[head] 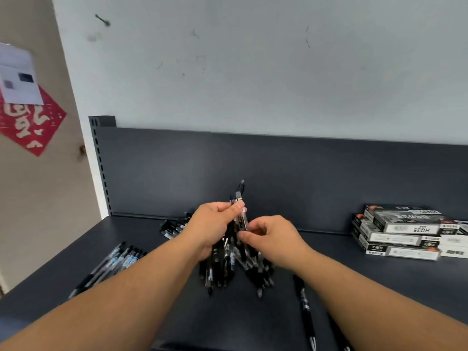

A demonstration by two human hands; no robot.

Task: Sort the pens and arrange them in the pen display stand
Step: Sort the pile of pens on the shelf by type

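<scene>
Black pens [228, 257] bunched upright; clear pens [115, 262] lie flat, left.

Pen bundle [228, 254] is held over mid shelf [379, 282], w/ left hand [210, 224] on its left side and right hand [273, 239] on its right. Ref = bundle: row of pens [114, 262] is laid front-left; small pen heap [174, 226] is seen rear-left, near back panel [278, 168]; single pen [305, 302] is laid front-right; box stack [402, 231] is set far right, well apart, by the back panel.

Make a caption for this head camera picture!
Left hand grips a pen bundle; right hand pinches one pen above a dark shelf.
</scene>
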